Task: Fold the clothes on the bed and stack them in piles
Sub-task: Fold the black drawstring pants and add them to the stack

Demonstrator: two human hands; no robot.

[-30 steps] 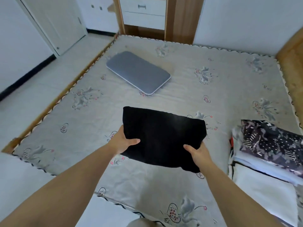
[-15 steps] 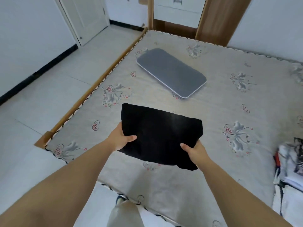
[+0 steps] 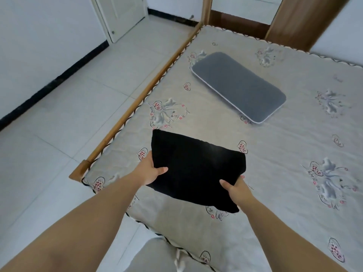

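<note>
Holding the folded black garment (image 3: pixel 196 171) at frame centre above the bed (image 3: pixel 294 146), left hand (image 3: pixel 152 171) and right hand (image 3: pixel 235 190) pinching opposite edges; best lowered level, folds kept tight.

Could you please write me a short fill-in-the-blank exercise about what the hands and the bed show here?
1. Both hands, left hand and right hand, hold a folded ____ cloth.
2. The grey pad lies on the ____.
3. The cloth is held ____ the bed, near its left edge.

Missing words: black; bed; above
</note>
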